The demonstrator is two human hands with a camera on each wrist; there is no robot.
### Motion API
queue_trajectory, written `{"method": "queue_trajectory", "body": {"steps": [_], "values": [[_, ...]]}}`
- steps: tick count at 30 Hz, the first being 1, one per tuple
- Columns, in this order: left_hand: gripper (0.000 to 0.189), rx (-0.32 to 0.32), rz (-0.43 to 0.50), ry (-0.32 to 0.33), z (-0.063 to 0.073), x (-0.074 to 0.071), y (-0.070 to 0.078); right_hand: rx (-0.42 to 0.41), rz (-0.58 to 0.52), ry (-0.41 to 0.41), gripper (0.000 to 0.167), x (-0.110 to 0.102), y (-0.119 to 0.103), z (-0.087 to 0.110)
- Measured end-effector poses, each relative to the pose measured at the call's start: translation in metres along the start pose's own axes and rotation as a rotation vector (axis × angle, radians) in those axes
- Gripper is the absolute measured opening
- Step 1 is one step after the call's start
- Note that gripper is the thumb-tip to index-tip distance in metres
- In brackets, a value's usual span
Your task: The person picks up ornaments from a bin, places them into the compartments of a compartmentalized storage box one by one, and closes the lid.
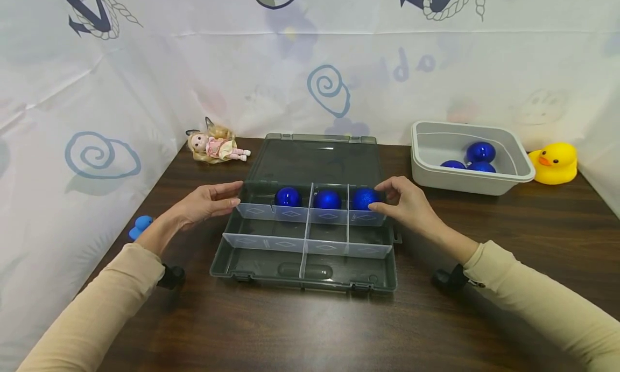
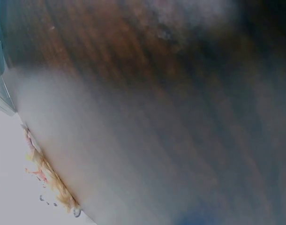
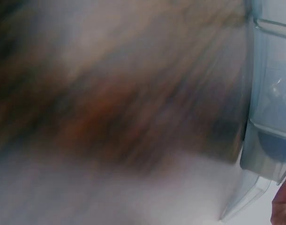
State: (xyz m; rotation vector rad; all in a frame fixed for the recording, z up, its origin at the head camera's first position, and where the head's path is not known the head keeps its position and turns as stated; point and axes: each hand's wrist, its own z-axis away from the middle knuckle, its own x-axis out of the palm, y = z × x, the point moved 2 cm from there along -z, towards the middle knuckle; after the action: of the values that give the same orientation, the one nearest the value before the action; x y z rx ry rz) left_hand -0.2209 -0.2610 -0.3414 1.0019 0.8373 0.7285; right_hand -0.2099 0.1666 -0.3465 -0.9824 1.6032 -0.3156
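Right then, take the grey see-through box (image 1: 273, 227) as our clock face, twelve toward the wall, on the dark wooden table (image 1: 310, 334). Far left, at nine o'clock, sits a small blue toy (image 1: 141, 226). Nearer in, toward ten, comes the left hand (image 1: 205, 204): fingers stretched out, thumb a little apart, tips right at the box's back corner, though I can't tell how firmly they press. Around eleven, by the wall cloth (image 1: 218, 76), a blond doll (image 1: 216, 146) lies face up. Now the box itself, lid (image 1: 317, 159) open toward twelve, its back row carrying a shiny blue ball (image 1: 288, 197) at eleven, a duller blue ball (image 1: 328, 199) at twelve, a glittery blue ball (image 1: 363, 198) at one, each in its own compartment. And the right hand (image 1: 411, 206) is there from three o'clock, thumb and fingers pinching that glittery blue ball in the back right compartment! Out at two stands a pale grey tub (image 1: 457, 185), three more blue balls (image 1: 481, 152) showing inside, and just beside it, farthest right, a yellow duck (image 1: 556, 162).
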Motion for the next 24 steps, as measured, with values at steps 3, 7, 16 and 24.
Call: {"method": "queue_trajectory", "body": {"steps": [3,7,16,24], "values": [[0.069,-0.003,0.002,-0.002,0.0,0.0,0.0,0.009,-0.018,-0.008,0.032,-0.003,0.003,0.001],[0.07,-0.013,-0.004,-0.003,0.0,0.0,0.0,0.013,-0.079,0.02,0.028,-0.016,0.009,-0.002],[0.069,-0.008,-0.012,0.0,0.0,-0.001,0.002,0.137,-0.157,0.23,0.03,-0.099,0.057,-0.028],[0.07,-0.012,-0.01,0.0,0.001,-0.001,0.001,0.356,-0.037,-0.093,0.053,-0.143,0.096,-0.034]]}}
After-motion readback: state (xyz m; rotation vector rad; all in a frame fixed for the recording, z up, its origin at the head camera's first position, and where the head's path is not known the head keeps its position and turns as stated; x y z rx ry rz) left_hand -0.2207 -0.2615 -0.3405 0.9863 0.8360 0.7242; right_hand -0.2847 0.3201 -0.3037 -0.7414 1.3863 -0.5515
